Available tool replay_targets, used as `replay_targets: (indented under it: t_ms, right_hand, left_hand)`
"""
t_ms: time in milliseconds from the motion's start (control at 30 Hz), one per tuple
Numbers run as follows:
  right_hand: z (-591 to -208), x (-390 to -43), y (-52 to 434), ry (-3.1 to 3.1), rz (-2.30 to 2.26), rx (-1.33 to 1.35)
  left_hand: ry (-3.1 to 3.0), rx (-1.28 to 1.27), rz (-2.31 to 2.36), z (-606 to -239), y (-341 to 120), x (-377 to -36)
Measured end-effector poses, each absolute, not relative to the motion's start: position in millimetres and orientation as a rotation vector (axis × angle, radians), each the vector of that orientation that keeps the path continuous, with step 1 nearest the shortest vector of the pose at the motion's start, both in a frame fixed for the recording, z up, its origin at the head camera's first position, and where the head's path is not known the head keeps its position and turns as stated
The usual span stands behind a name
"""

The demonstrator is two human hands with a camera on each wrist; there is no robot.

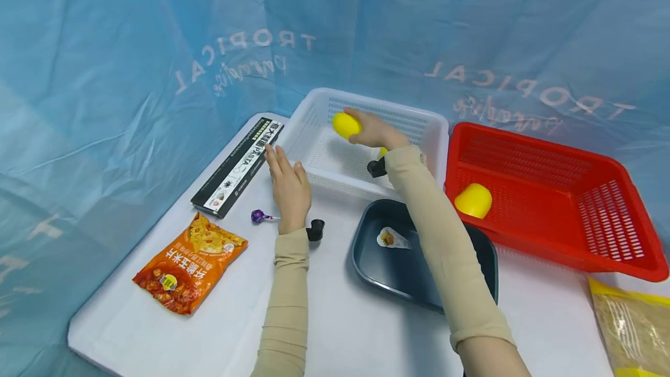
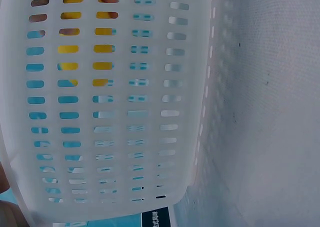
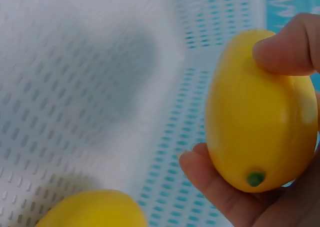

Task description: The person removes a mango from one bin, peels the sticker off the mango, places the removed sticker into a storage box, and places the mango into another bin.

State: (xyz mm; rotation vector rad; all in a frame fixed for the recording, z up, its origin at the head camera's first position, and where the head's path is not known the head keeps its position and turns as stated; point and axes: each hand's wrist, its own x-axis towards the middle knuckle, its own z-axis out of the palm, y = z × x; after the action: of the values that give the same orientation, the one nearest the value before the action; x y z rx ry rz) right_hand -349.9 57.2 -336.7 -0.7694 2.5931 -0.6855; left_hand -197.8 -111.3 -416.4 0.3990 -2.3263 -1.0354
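Observation:
My right hand [image 1: 374, 130] grips a smooth yellow lemon [image 3: 262, 112] with a small green stem end, thumb on one side and fingers around the other. It holds the lemon over the inside of the white perforated basket [image 1: 335, 182]. A second lemon [image 3: 95, 212] lies on the basket floor, mostly hidden behind the right wrist in the head view. My left hand [image 1: 290, 188] has its fingers extended beside the basket's near left corner. Fingertips of the left hand show at the edge of the left wrist view, close to the basket's rim.
A red basket [image 1: 523, 249] holding another lemon [image 1: 473, 201] stands at right. In front is a dark tray [image 1: 387, 272] with a sticker. At left lie a pasta box [image 1: 238, 167], a lollipop [image 1: 258, 216] and an orange snack bag [image 1: 191, 263]. A yellow-edged packet [image 1: 633, 324] lies front right.

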Motion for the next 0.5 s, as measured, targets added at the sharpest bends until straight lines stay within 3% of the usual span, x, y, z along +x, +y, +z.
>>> replay_targets:
  t_ms: [500]
  right_hand:
    - [-312.0,-311.7,83.7,2.676,-0.817,-0.789]
  left_hand:
    - [-2.344,0.373,-1.022,-416.4,-128.9,-214.2]
